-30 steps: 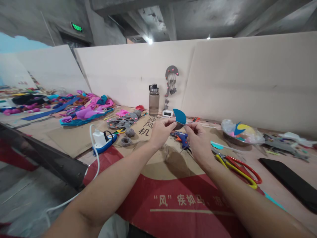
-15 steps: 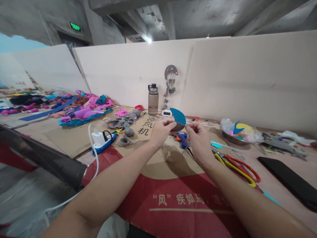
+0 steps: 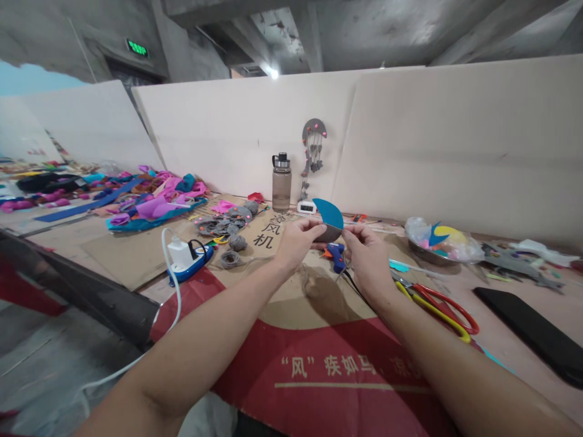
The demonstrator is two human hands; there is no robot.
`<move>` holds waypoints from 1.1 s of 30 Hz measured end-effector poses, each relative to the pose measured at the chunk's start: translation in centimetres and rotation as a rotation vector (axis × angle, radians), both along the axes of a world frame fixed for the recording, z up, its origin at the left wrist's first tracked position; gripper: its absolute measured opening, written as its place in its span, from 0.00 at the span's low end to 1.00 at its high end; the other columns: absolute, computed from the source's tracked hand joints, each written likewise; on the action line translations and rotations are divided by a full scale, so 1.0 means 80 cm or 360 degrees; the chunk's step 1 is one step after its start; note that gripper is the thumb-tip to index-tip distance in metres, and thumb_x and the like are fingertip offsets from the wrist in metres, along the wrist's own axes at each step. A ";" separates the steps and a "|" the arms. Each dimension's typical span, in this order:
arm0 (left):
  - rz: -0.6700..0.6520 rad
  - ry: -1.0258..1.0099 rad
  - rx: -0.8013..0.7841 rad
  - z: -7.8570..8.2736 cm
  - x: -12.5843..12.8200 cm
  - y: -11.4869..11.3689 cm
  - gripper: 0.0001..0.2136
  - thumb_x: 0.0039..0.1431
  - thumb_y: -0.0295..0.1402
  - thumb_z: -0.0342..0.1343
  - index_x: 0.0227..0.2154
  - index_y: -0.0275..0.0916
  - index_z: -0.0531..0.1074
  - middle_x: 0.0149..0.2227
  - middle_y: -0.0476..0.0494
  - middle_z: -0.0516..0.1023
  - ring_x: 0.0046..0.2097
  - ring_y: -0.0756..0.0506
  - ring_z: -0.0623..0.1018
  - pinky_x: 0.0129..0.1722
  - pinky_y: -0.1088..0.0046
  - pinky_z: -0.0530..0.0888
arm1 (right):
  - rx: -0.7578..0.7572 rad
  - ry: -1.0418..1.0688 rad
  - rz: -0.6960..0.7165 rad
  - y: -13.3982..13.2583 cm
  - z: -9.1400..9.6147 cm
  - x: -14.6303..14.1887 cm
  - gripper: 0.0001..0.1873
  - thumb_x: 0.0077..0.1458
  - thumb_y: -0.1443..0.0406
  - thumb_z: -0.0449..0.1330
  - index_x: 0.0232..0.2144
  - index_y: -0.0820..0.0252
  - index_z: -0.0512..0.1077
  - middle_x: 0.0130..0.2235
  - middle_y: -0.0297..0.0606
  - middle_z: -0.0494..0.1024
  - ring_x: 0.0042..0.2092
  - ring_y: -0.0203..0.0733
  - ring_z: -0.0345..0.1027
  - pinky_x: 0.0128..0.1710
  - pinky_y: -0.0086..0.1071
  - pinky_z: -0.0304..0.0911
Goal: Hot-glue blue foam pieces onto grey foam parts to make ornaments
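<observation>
Above the cardboard, a curved felt piece [image 3: 330, 213] with a blue face and a grey lower part is held up between both hands. My left hand [image 3: 300, 240] pinches its left side between thumb and fingers. At the right edge, the thumb and fingers of my right hand [image 3: 367, 252] are closed on the same piece. Just below the hands lies a blue glue gun [image 3: 337, 257], its cord running behind my right wrist. Scissors with red and yellow handles [image 3: 437, 306] rest beside my right forearm.
A water bottle [image 3: 282, 185] and small white clock [image 3: 306, 207] stand by the board. Grey yarn [image 3: 237, 243] and a blue power strip [image 3: 194, 267] lie left. To the right are a metal bowl [image 3: 432, 255] of scraps and a black phone [image 3: 531, 334]. Printed cardboard [image 3: 328, 346] covers the table.
The felt piece has turned slightly, showing more of its grey lower part. My right fingers have shifted a little along its right edge; the left hand stays nearly still.
</observation>
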State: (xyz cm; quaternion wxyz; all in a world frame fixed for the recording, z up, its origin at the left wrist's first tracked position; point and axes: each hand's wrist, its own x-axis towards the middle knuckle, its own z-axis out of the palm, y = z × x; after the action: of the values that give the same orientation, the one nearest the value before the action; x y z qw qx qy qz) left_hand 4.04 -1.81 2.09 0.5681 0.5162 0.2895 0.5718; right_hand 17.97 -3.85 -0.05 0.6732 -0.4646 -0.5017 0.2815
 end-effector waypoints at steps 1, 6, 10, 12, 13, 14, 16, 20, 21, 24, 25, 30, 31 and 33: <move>-0.0009 0.0010 -0.0005 -0.001 0.000 0.001 0.09 0.47 0.34 0.65 0.29 0.34 0.77 0.34 0.42 0.79 0.34 0.48 0.77 0.35 0.68 0.78 | -0.0021 0.0024 0.0017 0.000 0.000 0.000 0.13 0.48 0.55 0.63 0.31 0.57 0.70 0.23 0.27 0.64 0.22 0.31 0.51 0.20 0.27 0.48; -0.0084 0.0014 -0.0011 -0.005 0.003 0.004 0.09 0.48 0.34 0.65 0.31 0.35 0.78 0.37 0.40 0.80 0.35 0.47 0.78 0.35 0.68 0.78 | -0.0133 0.0193 0.0143 -0.003 0.005 0.000 0.14 0.47 0.54 0.64 0.29 0.57 0.68 0.20 0.23 0.59 0.19 0.29 0.46 0.19 0.27 0.43; -0.0181 -0.0023 -0.0001 -0.006 0.003 0.002 0.07 0.47 0.32 0.65 0.29 0.35 0.78 0.35 0.41 0.81 0.34 0.48 0.78 0.36 0.68 0.79 | -0.0168 0.0323 0.0150 -0.005 0.010 -0.001 0.13 0.45 0.57 0.64 0.27 0.57 0.67 0.19 0.22 0.58 0.19 0.28 0.46 0.19 0.26 0.43; -0.0190 -0.0031 0.0006 -0.006 0.003 0.001 0.07 0.46 0.32 0.65 0.29 0.35 0.77 0.35 0.42 0.80 0.34 0.48 0.78 0.37 0.67 0.79 | -0.0167 0.0311 0.0136 -0.005 0.010 -0.001 0.12 0.45 0.57 0.64 0.27 0.58 0.67 0.19 0.23 0.58 0.20 0.28 0.48 0.19 0.26 0.45; -0.0184 -0.0032 0.0008 -0.005 0.003 0.001 0.07 0.46 0.33 0.66 0.28 0.35 0.77 0.34 0.42 0.80 0.34 0.48 0.78 0.38 0.67 0.79 | -0.0163 0.0297 0.0135 -0.005 0.010 0.000 0.12 0.45 0.58 0.64 0.27 0.58 0.67 0.19 0.23 0.58 0.20 0.28 0.48 0.19 0.26 0.45; -0.0176 -0.0032 0.0009 -0.005 0.003 0.001 0.08 0.46 0.33 0.66 0.28 0.35 0.77 0.34 0.42 0.80 0.34 0.48 0.78 0.38 0.66 0.79 | -0.0158 0.0284 0.0143 -0.005 0.009 0.000 0.12 0.45 0.58 0.64 0.27 0.58 0.67 0.19 0.23 0.58 0.20 0.28 0.48 0.19 0.26 0.45; -0.0160 -0.0040 -0.0003 -0.005 0.002 0.002 0.09 0.46 0.35 0.66 0.28 0.35 0.77 0.34 0.42 0.80 0.34 0.47 0.79 0.38 0.66 0.79 | -0.0144 0.0264 0.0176 -0.004 0.007 0.001 0.12 0.46 0.57 0.64 0.27 0.58 0.67 0.19 0.23 0.58 0.20 0.28 0.48 0.19 0.26 0.44; -0.0147 -0.0128 -0.0126 -0.005 0.000 0.005 0.09 0.46 0.34 0.65 0.28 0.34 0.75 0.33 0.41 0.79 0.34 0.47 0.78 0.35 0.67 0.79 | -0.0067 0.0230 0.0271 -0.006 0.007 -0.001 0.12 0.48 0.57 0.64 0.29 0.58 0.68 0.20 0.23 0.59 0.20 0.28 0.48 0.19 0.25 0.44; -0.0149 -0.0153 -0.0164 -0.004 -0.001 0.006 0.09 0.46 0.33 0.64 0.28 0.34 0.74 0.32 0.41 0.79 0.34 0.47 0.78 0.35 0.68 0.79 | -0.0050 0.0235 0.0303 -0.007 0.008 -0.002 0.12 0.48 0.57 0.64 0.29 0.58 0.68 0.20 0.23 0.59 0.20 0.27 0.48 0.19 0.25 0.44; -0.0151 -0.0200 -0.0261 -0.002 -0.003 0.007 0.06 0.47 0.30 0.62 0.27 0.34 0.73 0.31 0.42 0.79 0.32 0.48 0.77 0.32 0.69 0.79 | -0.0069 0.0310 0.0429 -0.012 0.016 -0.005 0.14 0.43 0.57 0.67 0.28 0.59 0.68 0.19 0.22 0.57 0.20 0.26 0.45 0.19 0.25 0.43; -0.0160 -0.0200 -0.0283 0.000 -0.004 0.007 0.05 0.47 0.29 0.61 0.27 0.34 0.72 0.31 0.43 0.79 0.32 0.48 0.77 0.32 0.69 0.79 | -0.0088 0.0341 0.0475 -0.014 0.019 -0.005 0.16 0.41 0.57 0.68 0.27 0.59 0.68 0.19 0.22 0.56 0.20 0.26 0.44 0.19 0.25 0.42; -0.0200 -0.0142 -0.0339 0.003 -0.006 0.005 0.04 0.50 0.29 0.58 0.29 0.34 0.72 0.30 0.43 0.79 0.30 0.49 0.77 0.30 0.70 0.78 | -0.0148 0.0426 0.0620 -0.018 0.029 -0.004 0.18 0.36 0.58 0.72 0.25 0.59 0.69 0.20 0.23 0.56 0.21 0.25 0.44 0.19 0.24 0.40; -0.0204 -0.0133 -0.0344 0.004 -0.006 0.005 0.04 0.50 0.29 0.58 0.29 0.34 0.72 0.30 0.42 0.79 0.30 0.49 0.77 0.30 0.70 0.78 | -0.0154 0.0437 0.0634 -0.018 0.029 -0.003 0.18 0.36 0.58 0.72 0.25 0.60 0.69 0.20 0.23 0.57 0.21 0.25 0.44 0.19 0.24 0.40; -0.0210 -0.0121 -0.0354 0.004 -0.006 0.005 0.04 0.51 0.29 0.57 0.29 0.34 0.72 0.31 0.41 0.80 0.30 0.48 0.77 0.30 0.70 0.78 | -0.0167 0.0463 0.0651 -0.017 0.029 -0.002 0.18 0.36 0.59 0.72 0.25 0.60 0.69 0.20 0.23 0.57 0.21 0.25 0.44 0.19 0.24 0.40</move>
State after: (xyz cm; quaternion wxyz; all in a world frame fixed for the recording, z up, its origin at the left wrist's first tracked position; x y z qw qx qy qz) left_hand 3.57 -1.45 2.39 0.6689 0.4459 0.2949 0.5165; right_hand 17.79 -5.22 2.23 0.6423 -0.3422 -0.4678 0.5014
